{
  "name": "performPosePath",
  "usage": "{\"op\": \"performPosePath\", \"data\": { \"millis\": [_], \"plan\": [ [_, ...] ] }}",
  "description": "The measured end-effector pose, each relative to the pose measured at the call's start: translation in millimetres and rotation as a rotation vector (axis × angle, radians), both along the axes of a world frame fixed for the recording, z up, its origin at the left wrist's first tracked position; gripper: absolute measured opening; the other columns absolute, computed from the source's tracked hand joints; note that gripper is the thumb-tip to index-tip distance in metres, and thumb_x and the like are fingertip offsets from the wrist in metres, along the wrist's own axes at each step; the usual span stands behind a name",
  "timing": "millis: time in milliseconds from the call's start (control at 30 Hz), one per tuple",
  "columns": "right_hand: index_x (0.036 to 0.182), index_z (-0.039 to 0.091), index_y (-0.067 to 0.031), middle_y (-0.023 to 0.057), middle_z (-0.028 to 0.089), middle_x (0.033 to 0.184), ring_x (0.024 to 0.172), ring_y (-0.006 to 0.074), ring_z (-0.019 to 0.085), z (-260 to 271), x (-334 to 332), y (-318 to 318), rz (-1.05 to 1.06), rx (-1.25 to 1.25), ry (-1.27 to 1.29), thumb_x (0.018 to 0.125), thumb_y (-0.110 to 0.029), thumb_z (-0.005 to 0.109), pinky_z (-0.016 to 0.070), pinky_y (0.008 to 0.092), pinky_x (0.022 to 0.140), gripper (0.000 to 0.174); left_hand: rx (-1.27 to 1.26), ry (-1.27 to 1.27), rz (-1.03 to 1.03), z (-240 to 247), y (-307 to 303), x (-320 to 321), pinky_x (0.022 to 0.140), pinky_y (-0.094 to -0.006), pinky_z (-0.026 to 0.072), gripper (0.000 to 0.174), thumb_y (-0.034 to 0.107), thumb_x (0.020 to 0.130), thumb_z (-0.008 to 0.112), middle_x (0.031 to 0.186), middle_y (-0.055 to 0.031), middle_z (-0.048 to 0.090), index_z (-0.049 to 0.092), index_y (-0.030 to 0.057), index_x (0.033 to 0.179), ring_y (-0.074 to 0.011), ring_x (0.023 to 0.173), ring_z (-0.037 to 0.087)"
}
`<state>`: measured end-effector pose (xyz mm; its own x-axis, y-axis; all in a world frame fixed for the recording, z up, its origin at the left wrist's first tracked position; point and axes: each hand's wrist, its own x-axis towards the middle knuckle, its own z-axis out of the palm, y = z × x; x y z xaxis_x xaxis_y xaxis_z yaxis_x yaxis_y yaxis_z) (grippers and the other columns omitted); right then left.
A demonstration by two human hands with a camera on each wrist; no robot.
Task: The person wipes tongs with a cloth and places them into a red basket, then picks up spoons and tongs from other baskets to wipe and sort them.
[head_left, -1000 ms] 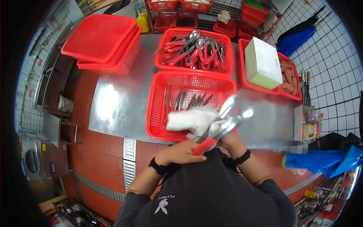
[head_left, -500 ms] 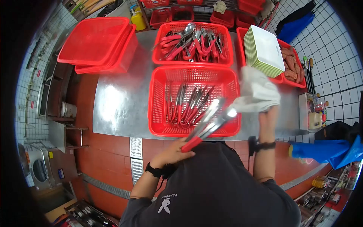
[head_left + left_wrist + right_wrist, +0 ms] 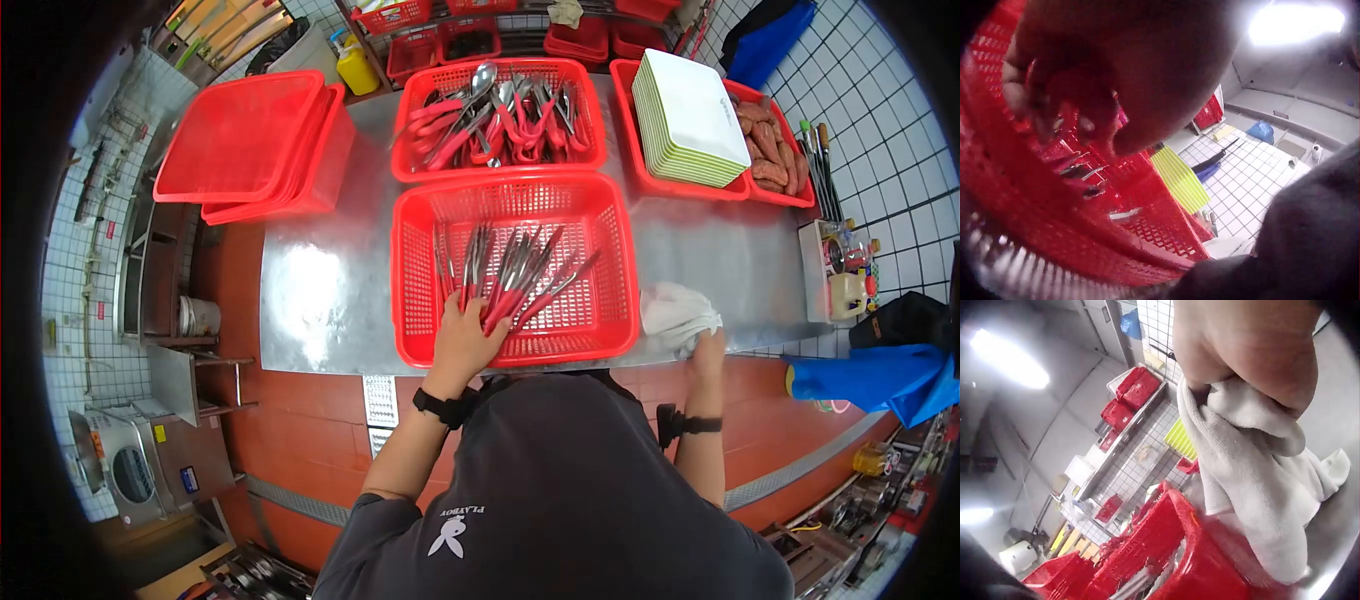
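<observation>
Inside the near red basket (image 3: 612, 335) lie several red-handled metal tongs (image 3: 525, 265), tips pointing away from me. My left hand (image 3: 468, 335) reaches over the basket's front rim, its fingers curled round the red handles of tongs at the left of the bunch. The hand hides most of those handles. In the left wrist view the curled fingers (image 3: 1019, 87) surround something red. My right hand (image 3: 708, 352) grips a white cloth (image 3: 675, 312) on the metal table, right of the basket. The cloth (image 3: 1254, 481) hangs in folds from that hand in the right wrist view.
Behind stands another red basket (image 3: 598, 150) heaped with tongs and ladles. Stacked red bins (image 3: 235, 140) sit at the table's left. White square plates (image 3: 690, 105) fill a red tray at the right, beside brownish-red pieces (image 3: 765, 150). Bottles (image 3: 845, 290) line the right edge.
My left hand has lowered the tongs from above the front rim into the basket. My right hand parted from the tongs, swung right with the cloth, then came down to the table.
</observation>
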<state>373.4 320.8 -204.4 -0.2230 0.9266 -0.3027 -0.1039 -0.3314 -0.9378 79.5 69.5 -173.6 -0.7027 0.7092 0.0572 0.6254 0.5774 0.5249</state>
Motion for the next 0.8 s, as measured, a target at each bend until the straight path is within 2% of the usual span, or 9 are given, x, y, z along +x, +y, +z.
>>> {"op": "performPosePath", "data": {
  "millis": [167, 400, 467, 567, 633, 667, 733, 767, 800],
  "plan": [
    [0.119, 0.053, 0.0025, 0.0082, 0.062, 0.107, 0.092, 0.0165, 0.061, -9, 14, 7, -0.063, 0.061, -0.062, 0.086, -0.002, 0.048, 0.0496, 0.0276, 0.076, 0.034, 0.054, -0.138, -0.036, 11, 0, -19, 0.098, -0.0470, 0.0434, 0.044, 0.034, 0.084, 0.068, 0.127, -0.0275, 0.051, 0.060, 0.0021, 0.113, -0.0428, 0.119, 0.050],
    [0.117, 0.052, 0.0071, 0.0122, 0.061, 0.110, 0.096, 0.0194, 0.061, -36, 52, 28, -0.104, 0.041, -0.180, 0.084, -0.002, 0.051, 0.0496, 0.0307, 0.081, 0.034, 0.136, 0.017, 0.049, -33, -66, -43, 0.097, -0.0449, 0.0417, 0.023, 0.011, 0.079, 0.067, 0.120, -0.0216, 0.057, 0.061, 0.0023, 0.100, -0.0373, 0.110, 0.054],
    [0.116, 0.052, 0.0080, 0.0123, 0.061, 0.110, 0.097, 0.0203, 0.061, -40, 53, 31, -0.148, 0.060, -0.210, 0.083, -0.003, 0.052, 0.0497, 0.0317, 0.082, 0.035, 0.081, 0.113, -0.007, -34, -68, -33, 0.097, -0.0441, 0.0409, 0.020, 0.010, 0.078, 0.066, 0.115, -0.0181, 0.060, 0.062, 0.0037, 0.096, -0.0340, 0.107, 0.056],
    [0.116, 0.052, 0.0090, 0.0151, 0.061, 0.112, 0.095, 0.0243, 0.062, -39, 45, 39, -0.199, 0.181, -0.448, 0.080, -0.003, 0.054, 0.0500, 0.0343, 0.082, 0.038, 0.013, 0.245, -0.018, -46, -68, -22, 0.097, -0.0427, 0.0396, 0.012, 0.010, 0.077, 0.062, 0.103, -0.0106, 0.065, 0.064, 0.0066, 0.089, -0.0274, 0.098, 0.060],
    [0.117, 0.054, 0.0085, 0.0207, 0.064, 0.110, 0.096, 0.0305, 0.063, -31, 34, 44, -0.227, 0.617, -0.777, 0.076, -0.003, 0.057, 0.0498, 0.0363, 0.083, 0.042, -0.002, 0.281, 0.026, -50, -68, -22, 0.097, -0.0421, 0.0390, 0.010, 0.010, 0.076, 0.061, 0.095, -0.0066, 0.067, 0.065, 0.0081, 0.085, -0.0241, 0.092, 0.063],
    [0.117, 0.054, 0.0085, 0.0207, 0.064, 0.110, 0.096, 0.0305, 0.063, -25, 32, 47, -0.224, 0.619, -0.776, 0.076, -0.003, 0.057, 0.0498, 0.0363, 0.083, 0.042, 0.037, 0.295, 0.026, -51, -68, -23, 0.097, -0.0422, 0.0393, 0.009, 0.010, 0.076, 0.060, 0.088, -0.0049, 0.067, 0.065, 0.0089, 0.083, -0.0232, 0.087, 0.063],
    [0.115, 0.057, 0.0068, 0.0239, 0.065, 0.105, 0.097, 0.0335, 0.063, 3, 22, 50, 0.150, 0.480, -1.092, 0.072, -0.009, 0.059, 0.0489, 0.0400, 0.084, 0.046, 0.076, 0.308, 0.026, -52, -69, -24, 0.096, -0.0424, 0.0396, 0.008, 0.011, 0.076, 0.059, 0.082, -0.0032, 0.068, 0.065, 0.0098, 0.081, -0.0223, 0.082, 0.064],
    [0.115, 0.057, 0.0068, 0.0239, 0.065, 0.105, 0.097, 0.0335, 0.063, 9, 18, 53, 0.151, 0.480, -1.091, 0.072, -0.009, 0.059, 0.0489, 0.0400, 0.084, 0.046, 0.083, 0.300, 0.023, -53, -70, -24, 0.095, -0.0421, 0.0400, 0.008, 0.011, 0.075, 0.059, 0.082, -0.0036, 0.068, 0.065, 0.0096, 0.080, -0.0227, 0.082, 0.064],
    [0.111, 0.061, 0.0035, 0.0230, 0.066, 0.102, 0.095, 0.0335, 0.063, 14, 14, 57, 0.561, 0.421, -1.138, 0.070, -0.009, 0.061, 0.0491, 0.0398, 0.083, 0.043, 0.089, 0.291, 0.020, -53, -70, -24, 0.094, -0.0418, 0.0403, 0.008, 0.010, 0.074, 0.059, 0.083, -0.0041, 0.068, 0.066, 0.0094, 0.080, -0.0232, 0.082, 0.063]
  ]
}}
